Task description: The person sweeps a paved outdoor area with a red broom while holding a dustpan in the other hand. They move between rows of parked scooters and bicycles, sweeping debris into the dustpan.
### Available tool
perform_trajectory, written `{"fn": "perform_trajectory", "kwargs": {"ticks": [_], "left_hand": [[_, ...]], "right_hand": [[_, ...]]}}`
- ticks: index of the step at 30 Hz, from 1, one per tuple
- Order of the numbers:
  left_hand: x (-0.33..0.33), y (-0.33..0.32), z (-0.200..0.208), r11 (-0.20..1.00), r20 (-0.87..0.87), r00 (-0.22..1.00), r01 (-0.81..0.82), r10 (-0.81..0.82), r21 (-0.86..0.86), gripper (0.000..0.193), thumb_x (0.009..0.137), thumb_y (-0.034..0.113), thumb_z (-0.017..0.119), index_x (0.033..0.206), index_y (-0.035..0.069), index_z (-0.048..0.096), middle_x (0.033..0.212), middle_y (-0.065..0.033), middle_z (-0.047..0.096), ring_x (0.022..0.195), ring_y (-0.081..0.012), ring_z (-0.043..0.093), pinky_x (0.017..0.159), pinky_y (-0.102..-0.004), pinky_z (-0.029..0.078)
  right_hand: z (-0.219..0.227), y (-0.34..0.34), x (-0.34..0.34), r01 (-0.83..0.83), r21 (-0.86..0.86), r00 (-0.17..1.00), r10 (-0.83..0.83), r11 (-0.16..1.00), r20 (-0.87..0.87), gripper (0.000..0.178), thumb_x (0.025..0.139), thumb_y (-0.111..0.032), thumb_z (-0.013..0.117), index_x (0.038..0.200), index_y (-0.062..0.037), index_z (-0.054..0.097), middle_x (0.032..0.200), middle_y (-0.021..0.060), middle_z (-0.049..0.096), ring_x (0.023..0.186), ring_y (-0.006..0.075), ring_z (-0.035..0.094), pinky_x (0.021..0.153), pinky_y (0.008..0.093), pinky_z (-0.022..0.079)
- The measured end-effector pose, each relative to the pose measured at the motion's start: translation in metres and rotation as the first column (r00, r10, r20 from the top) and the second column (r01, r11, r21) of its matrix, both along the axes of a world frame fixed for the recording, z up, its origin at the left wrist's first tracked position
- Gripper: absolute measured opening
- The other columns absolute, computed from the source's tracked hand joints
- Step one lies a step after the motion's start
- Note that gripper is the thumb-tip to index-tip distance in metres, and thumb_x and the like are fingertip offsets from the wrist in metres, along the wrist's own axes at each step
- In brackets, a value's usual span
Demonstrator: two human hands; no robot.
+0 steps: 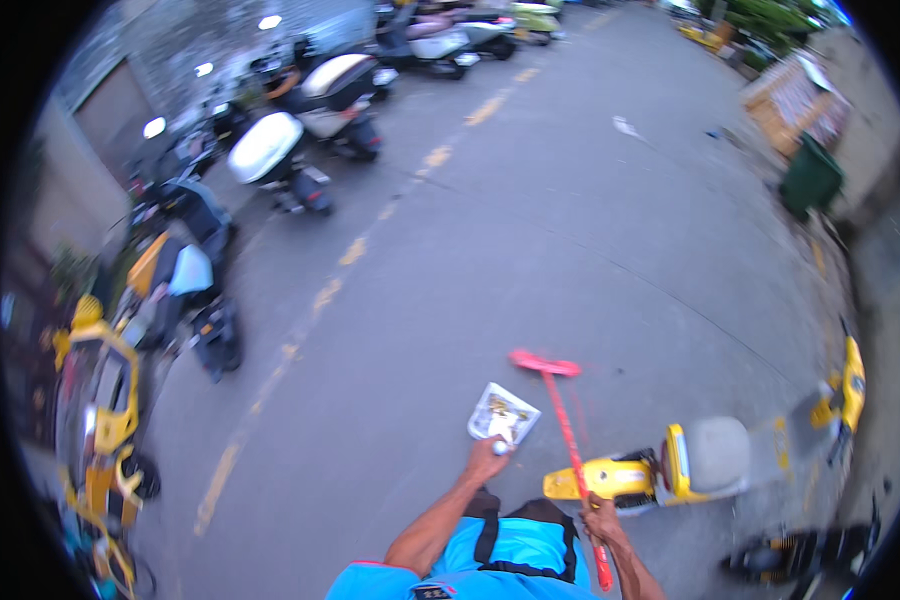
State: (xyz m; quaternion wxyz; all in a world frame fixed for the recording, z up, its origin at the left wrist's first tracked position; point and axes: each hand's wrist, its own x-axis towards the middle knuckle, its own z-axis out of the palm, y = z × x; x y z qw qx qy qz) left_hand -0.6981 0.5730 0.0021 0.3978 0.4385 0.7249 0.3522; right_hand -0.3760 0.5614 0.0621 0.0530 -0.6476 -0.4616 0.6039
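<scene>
My left hand (486,460) is closed round the handle of a small white dustpan (502,430), held out in front of my legs. Brownish bits, perhaps leaves or litter, lie in the pan (510,406). My right hand (600,520) grips the lower part of a long red handle (568,430). At its far end is a red broom head (544,363), just beyond and right of the dustpan. Whether the broom head touches the pavement, I cannot tell. The broom and dustpan are apart.
Close on my right stands a yellow scooter (715,460) with a grey seat. Parked scooters (342,85) and yellow bicycles (110,400) line the left side. A green bin (810,178) stands by the right wall. White litter (625,127) lies farther up the grey road (490,260).
</scene>
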Motion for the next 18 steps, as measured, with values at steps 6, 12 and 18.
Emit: {"fn": "perform_trajectory", "kwargs": {"ticks": [6,12,18], "left_hand": [[-0.013,0.045,-0.003,0.996,-0.043,0.998,0.039,-0.042,-0.075,0.02,0.078,0.029,0.074,0.084,0.011,0.07,0.076,-0.0189,0.068,0.078,-0.0367,0.068,0.07,-0.0441,0.051],[-0.015,0.074,0.014,0.992,-0.053,0.996,0.068,-0.074,-0.102,0.024,0.08,0.031,0.073,0.084,0.008,0.07,0.075,-0.0171,0.068,0.073,-0.0313,0.068,0.067,-0.0419,0.051],[-0.017,0.117,0.004,0.993,-0.083,0.993,0.082,-0.089,-0.084,0.027,0.08,0.032,0.072,0.085,0.005,0.07,0.074,-0.0167,0.068,0.071,-0.029,0.068,0.065,-0.0415,0.051]], "right_hand": [[0.091,-0.02,-0.009,0.155,-0.272,0.976,-0.189,0.95,-0.105,0.061,0.083,0.0,0.062,0.142,-0.0018,0.044,0.064,0.0021,0.056,0.044,0.0102,0.049,0.04,0.0265,0.038],[0.106,0.001,-0.016,0.304,-0.257,0.939,-0.334,0.917,-0.083,0.062,0.083,-0.001,0.062,0.143,-0.0012,0.044,0.067,0.0037,0.057,0.045,0.0099,0.048,0.04,0.0273,0.038],[0.048,0.116,0.0,0.381,-0.033,0.924,-0.382,0.924,-0.003,0.06,0.084,-0.003,0.061,0.141,0.0,0.045,0.066,0.0056,0.058,0.045,0.0124,0.051,0.041,0.0287,0.041]]}}
